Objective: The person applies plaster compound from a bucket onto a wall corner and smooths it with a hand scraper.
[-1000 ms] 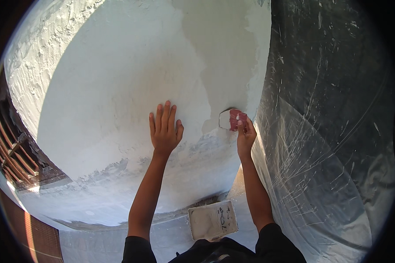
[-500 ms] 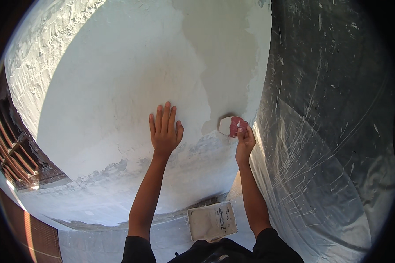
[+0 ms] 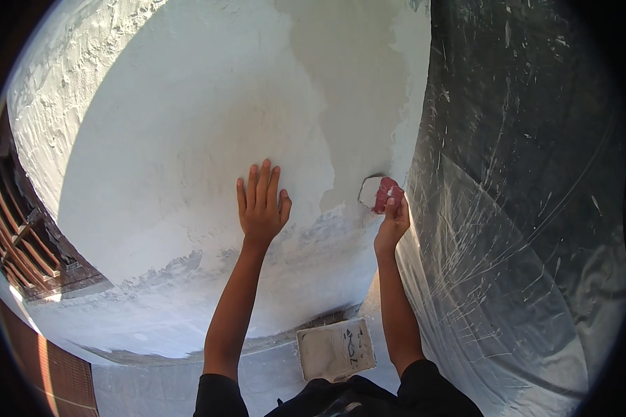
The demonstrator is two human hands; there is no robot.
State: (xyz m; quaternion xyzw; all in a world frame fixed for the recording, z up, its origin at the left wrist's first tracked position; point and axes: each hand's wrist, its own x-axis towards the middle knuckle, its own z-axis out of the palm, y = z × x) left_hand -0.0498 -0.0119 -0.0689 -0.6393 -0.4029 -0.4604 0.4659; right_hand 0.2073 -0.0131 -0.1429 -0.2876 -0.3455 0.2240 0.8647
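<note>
My left hand (image 3: 261,207) rests on the pale plastered wall (image 3: 188,118), fingers stretched out and apart. To its right, my right hand (image 3: 393,224) grips a flat scraper (image 3: 385,193) with a red part and a light six-sided blade, held against the wall near the damp-looking darker grey patch (image 3: 334,83). Below both hands sits a shallow rectangular tray (image 3: 335,322) with greyish residue and dark markings inside.
Dark plastic sheeting (image 3: 508,139) with pale splatters hangs at the right, translucent lower down. At the left are rough white plaster (image 3: 62,104), an opening with brown bars (image 3: 21,236) and a brown panel (image 3: 55,375).
My right hand and the scraper moved down, then back up and slightly right along the wall. My left hand has stayed in nearly the same place.
</note>
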